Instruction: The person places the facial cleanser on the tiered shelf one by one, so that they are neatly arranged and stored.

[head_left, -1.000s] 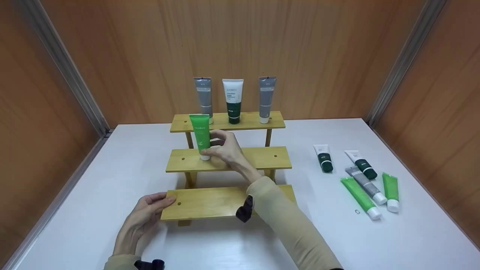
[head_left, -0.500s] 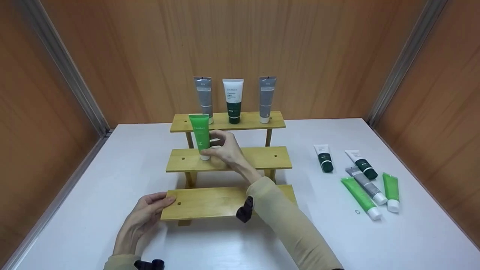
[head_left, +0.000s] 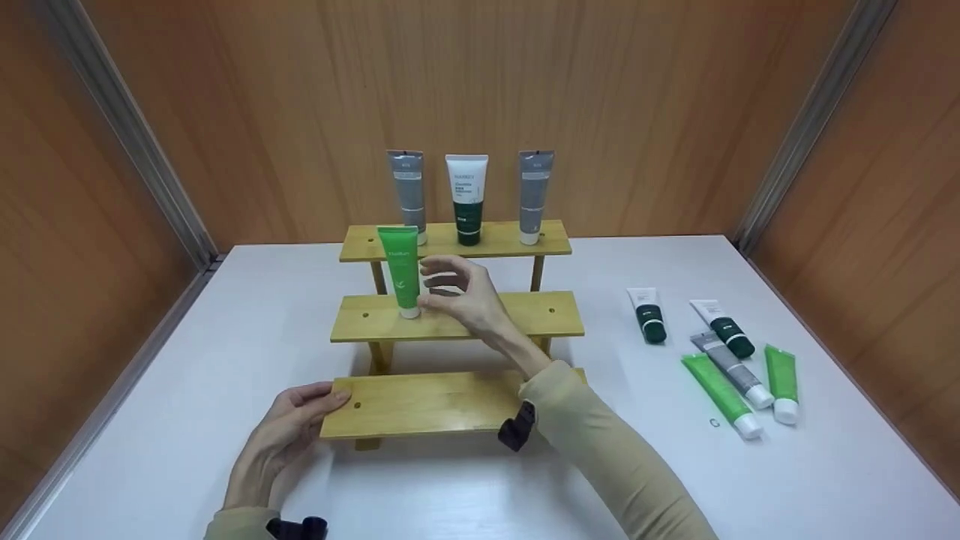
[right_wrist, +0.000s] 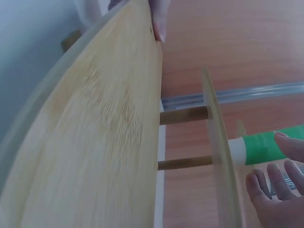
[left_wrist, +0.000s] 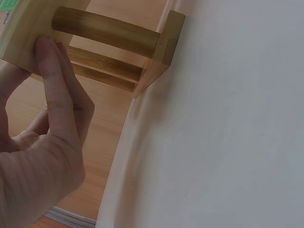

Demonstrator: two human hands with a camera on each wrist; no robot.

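A green tube (head_left: pixel 402 270) stands upright on its white cap, toward the left of the middle step (head_left: pixel 517 315) of a wooden three-step display stand. Just right of it is my right hand (head_left: pixel 466 298), fingers loosely curved and a small gap showing between fingertips and tube. The right wrist view also has the green tube (right_wrist: pixel 265 147), with the right hand (right_wrist: pixel 280 202) beside it. My left hand (head_left: pixel 289 424) pinches the left end of the lowest step (head_left: pixel 427 405), thumb on top. From the left wrist view, fingers of the left hand (left_wrist: pixel 57 118) press the board's underside (left_wrist: pixel 28 28).
On the top step (head_left: pixel 495 238) stand two grey tubes (head_left: pixel 409 191) and a white-and-dark-green tube (head_left: pixel 468 196) between them. Several tubes lie on the white table at right, including a green tube (head_left: pixel 721 396) and a grey tube (head_left: pixel 731 369). Wood-grain walls (head_left: pixel 480 90) enclose the table.
My right hand has let go of the green tube and drawn back a little to the right; the tube stays standing. The left hand keeps its hold on the lowest step.
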